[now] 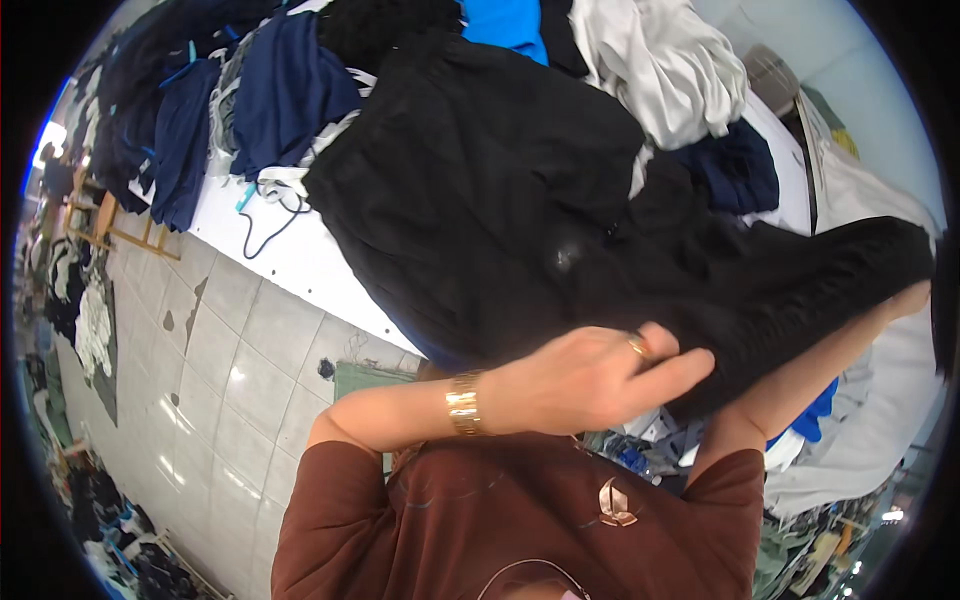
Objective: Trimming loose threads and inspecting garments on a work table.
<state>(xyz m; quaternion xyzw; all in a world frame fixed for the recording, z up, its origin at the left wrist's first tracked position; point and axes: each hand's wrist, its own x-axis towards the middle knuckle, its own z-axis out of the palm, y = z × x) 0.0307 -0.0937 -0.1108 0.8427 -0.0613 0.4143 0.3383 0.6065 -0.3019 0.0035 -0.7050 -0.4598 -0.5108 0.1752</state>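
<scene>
A large black garment (480,190), apparently trousers or shorts, is spread over the white table and reaches toward me on the right. A small pale mark shows on its cloth. My left hand (610,375), below a gold watch (464,403), has its fingers curled closed on the garment's near edge. My right arm stretches out to the far right beneath a gathered stretch of the same cloth. Only a sliver of my right hand (912,300) shows at the cloth's end; its fingers are covered, so their grip cannot be made out.
Navy garments (290,90) are heaped at the back left of the white table (330,290). White cloth (670,70) and a bright blue piece (505,25) lie at the back. A dark cord (270,235) rests near the table's left edge. Tiled floor (240,340) shows on the left.
</scene>
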